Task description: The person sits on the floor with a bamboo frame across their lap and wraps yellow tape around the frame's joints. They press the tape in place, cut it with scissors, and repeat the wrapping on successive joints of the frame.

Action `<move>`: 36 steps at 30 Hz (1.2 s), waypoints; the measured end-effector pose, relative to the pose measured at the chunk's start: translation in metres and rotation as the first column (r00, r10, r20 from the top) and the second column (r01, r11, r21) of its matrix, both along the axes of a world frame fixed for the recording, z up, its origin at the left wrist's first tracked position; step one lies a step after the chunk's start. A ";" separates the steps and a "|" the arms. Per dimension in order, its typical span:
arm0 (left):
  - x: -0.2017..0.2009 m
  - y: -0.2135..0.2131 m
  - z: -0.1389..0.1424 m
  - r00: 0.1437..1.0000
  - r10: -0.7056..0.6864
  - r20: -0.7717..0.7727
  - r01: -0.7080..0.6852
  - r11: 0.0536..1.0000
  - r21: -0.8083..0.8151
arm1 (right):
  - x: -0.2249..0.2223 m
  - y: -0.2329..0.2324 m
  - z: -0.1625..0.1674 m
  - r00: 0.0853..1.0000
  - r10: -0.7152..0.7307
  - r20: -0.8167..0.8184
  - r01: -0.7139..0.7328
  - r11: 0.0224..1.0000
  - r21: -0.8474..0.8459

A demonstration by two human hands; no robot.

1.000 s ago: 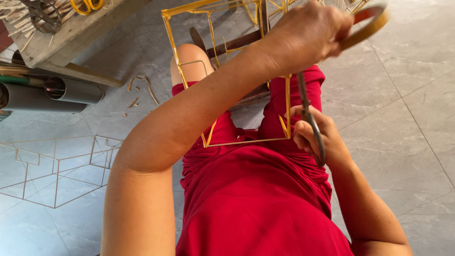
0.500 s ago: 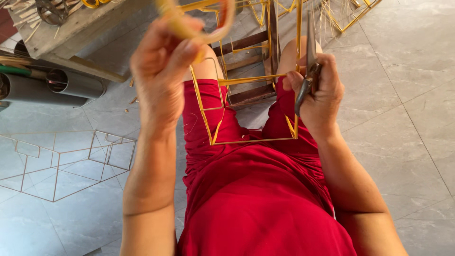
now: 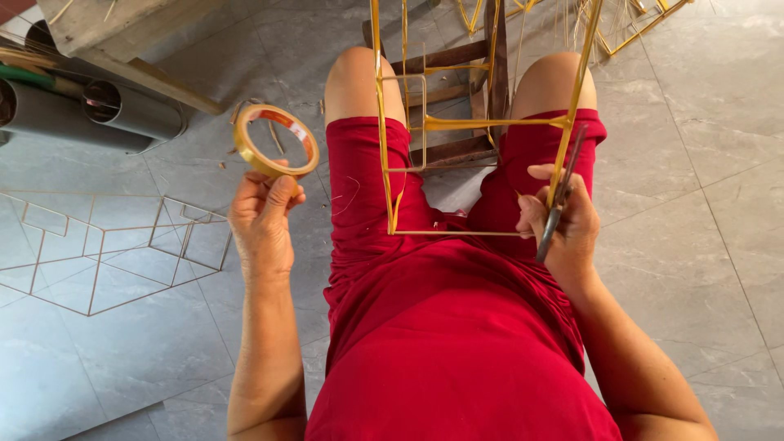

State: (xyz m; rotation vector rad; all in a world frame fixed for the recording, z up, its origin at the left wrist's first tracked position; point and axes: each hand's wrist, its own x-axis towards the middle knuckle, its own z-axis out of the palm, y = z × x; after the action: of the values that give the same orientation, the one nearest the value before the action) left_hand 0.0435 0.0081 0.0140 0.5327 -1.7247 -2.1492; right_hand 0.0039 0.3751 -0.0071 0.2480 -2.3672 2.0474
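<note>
My left hand (image 3: 261,219) holds a roll of tape (image 3: 276,140) up by its lower edge, fingers and thumb pinched on the ring: a thin, glossy yellow-tan hoop with a strip of red along its inner rim, the grey floor showing through its open middle. It hangs out to the left of my knee, well apart from the frame.

My right hand (image 3: 562,222) is closed around two things at once: a pair of scissors (image 3: 559,198), dark dull metal, slim and tilted with the blades pointing up, and one slanting strut of the frame (image 3: 406,157). That frame is made of thin straight sticks, bright yellow where tape wraps them, paler where bare, joined into box-like rectangles. It stands over my lap, its lowest bar lying across my red shorts (image 3: 457,327) (soft, creased cloth, with a loose thread or two on the left thigh).

Behind the frame, between my knees, is a low wooden stool (image 3: 457,98) of dark, worn slats, partly hidden by the sticks. On the smooth grey tiled floor (image 3: 702,147) to my left lies another stick frame (image 3: 106,253), unwrapped and pale, angular in outline. Farther back on the left are grey plastic pipes (image 3: 122,114) with round open ends under a rough plank table (image 3: 114,33). More yellow frames (image 3: 637,20) crowd the top edge.
</note>
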 end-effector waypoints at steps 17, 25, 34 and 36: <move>0.021 0.014 0.015 0.985 -0.155 -0.071 0.154 0.988 -0.013 | -0.106 -0.015 0.043 0.975 0.202 0.088 -0.129 0.846 -0.517; 0.040 0.014 0.052 0.792 -0.608 -0.059 0.600 0.792 -0.109 | -0.050 0.014 0.044 0.916 -0.236 -0.326 0.220 0.972 -0.085; 0.001 0.065 0.061 0.522 -0.850 -0.073 0.803 0.519 -0.294 | 0.015 -0.020 0.048 0.914 0.402 0.057 -0.328 0.813 -0.481; -0.006 0.056 0.065 0.654 -0.745 0.129 0.728 0.574 -0.374 | 0.009 -0.023 0.044 0.919 0.391 -0.048 -0.362 0.789 -0.497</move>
State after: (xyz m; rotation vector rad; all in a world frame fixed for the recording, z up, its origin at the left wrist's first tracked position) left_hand 0.0372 0.0641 0.0788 -0.4593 -2.5911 -2.1093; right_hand 0.0130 0.3517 0.0371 0.7067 -1.8176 2.7888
